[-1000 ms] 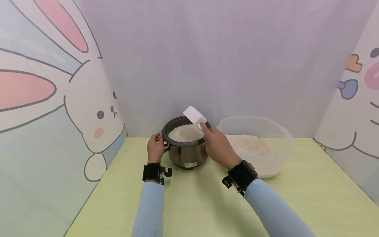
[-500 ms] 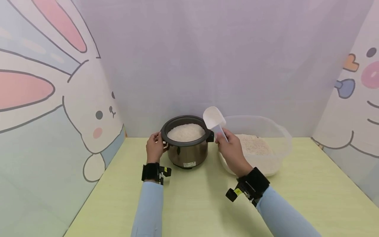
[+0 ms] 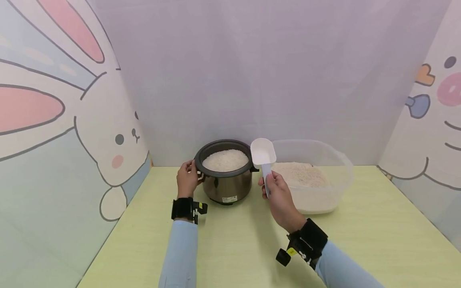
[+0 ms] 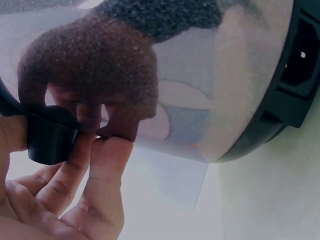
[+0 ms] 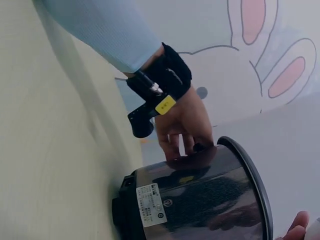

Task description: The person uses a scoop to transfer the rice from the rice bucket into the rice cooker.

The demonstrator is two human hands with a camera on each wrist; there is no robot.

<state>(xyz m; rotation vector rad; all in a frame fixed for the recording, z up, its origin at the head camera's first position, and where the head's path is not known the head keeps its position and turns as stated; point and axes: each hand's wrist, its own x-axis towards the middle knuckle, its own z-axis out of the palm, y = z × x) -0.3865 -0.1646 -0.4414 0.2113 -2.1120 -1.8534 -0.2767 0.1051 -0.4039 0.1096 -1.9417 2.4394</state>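
A dark metallic rice cooker point(image 3: 227, 188), lidless, stands on the table with white rice point(image 3: 226, 161) heaped inside. My left hand point(image 3: 187, 180) grips its left side handle; the left wrist view shows thumb and fingers about the black handle point(image 4: 52, 137). To the right of the cooker, my right hand point(image 3: 282, 204) holds a white scoop point(image 3: 263, 151) by its handle, thumb along it. The scoop's bowl faces the head camera and shows bare white inside. The right wrist view catches only fingertips point(image 5: 297, 227) and a sliver of the scoop at its lower right edge.
Behind the right hand sits a clear plastic tub point(image 3: 342, 158) with rice point(image 3: 304, 175) in it, right beside the cooker. A pale green tabletop point(image 3: 230, 248) carries both. A lilac backdrop point(image 3: 194, 80) rises behind, and rabbit-printed panels point(image 3: 97, 152) flank the table.
My right hand has moved right and back from over the cooker, turning the scoop from bowl down to bowl facing the camera. The left hand keeps its grip on the handle.
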